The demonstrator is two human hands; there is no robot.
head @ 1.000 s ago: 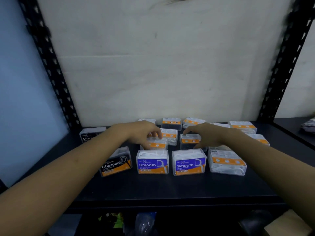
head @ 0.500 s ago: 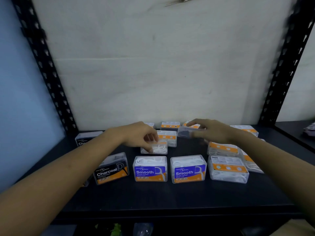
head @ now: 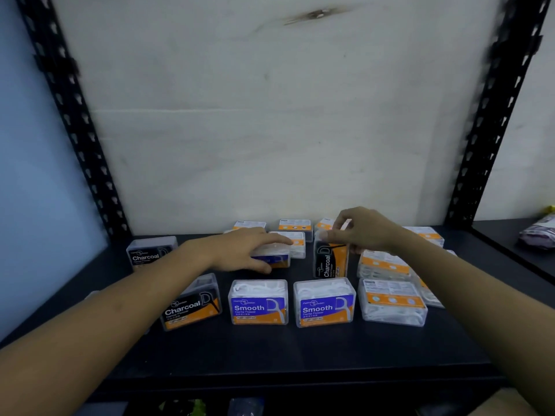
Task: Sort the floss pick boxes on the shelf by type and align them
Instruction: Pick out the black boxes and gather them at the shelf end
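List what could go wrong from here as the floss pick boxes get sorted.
1. The right hand pinches the upended Charcoal box only at its top; it may tip onto the front Smooth box.
2. The left hand grips a rear Smooth box; its forearm could knock the front Charcoal box askew.
3. The right-side box shows no type name, inviting missorting.

On the shelf (head: 300, 355), three Charcoal boxes (head: 192, 304) are showing black fronts, three Smooth boxes (head: 258, 301) are showing blue, and roughly eight orange-backed boxes (head: 392, 301) are facing away.
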